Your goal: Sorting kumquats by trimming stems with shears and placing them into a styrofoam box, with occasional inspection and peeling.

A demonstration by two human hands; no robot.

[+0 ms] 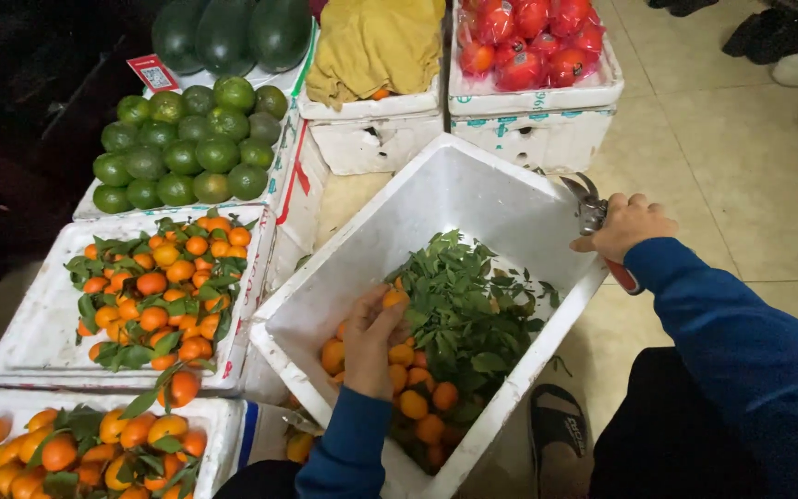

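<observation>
**Left hand in the box, shears waiting on the rim**

A white foam box (473, 199) sits tilted in front of the person, its long axis running from near-left to far-right. Inside, a heap of green leaves (468, 310) fills the middle and far-right part, and loose tangerines (417, 402) lie at the near-left end.

The left hand (371, 346) is down in the box, right at the edge where fruit meets leaves, with its fingers closed around one tangerine (395, 298) lifted just above the pile. The right hand (625, 226) rests on the box's far-right rim, clenched on red-handled shears (593, 208) whose blades point up and away from the box.

So the held fruit lies to the left of the shears and nearer the person, across the heap of leaves; the two hands are well apart. The left hand is by far the nearer to the fruit.

Other foam trays of leafy tangerines (163, 286) stand to the left.
</observation>
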